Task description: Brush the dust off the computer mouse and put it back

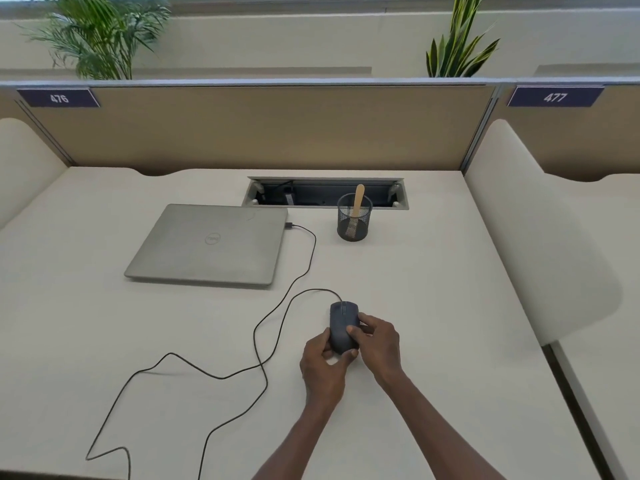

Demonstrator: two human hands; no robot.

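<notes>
The computer mouse [342, 325], a dark, matte, rounded shell with a scroll wheel near its nose, is held over the counter [433, 289] towards the near right part of its surface, roughly midway between the closed laptop and the near edge. It is gripped from both sides: the left hand [325, 367] is closed around its rear and left flank, and the right hand [379, 341] is clamped on its right flank, with the thumb laid across the top. Whether the underside touches the surface cannot be told.

A thin black cable [277, 327] is seen running from the nose of the mouse, curving in loose loops across the smooth, pale counter and off its near edge. A second run of it is plugged into the right side of the laptop [211, 245], a flat, silver-grey slab with rounded corners and a round logo on its lid, set left of centre.

Near the far edge, just before a rectangular cable recess [311, 194], a black wire-mesh cylindrical cup [354, 218] is stood upright. A brush with a flat, pale wooden handle [357, 202] is lodged inside it, bristles down.
</notes>
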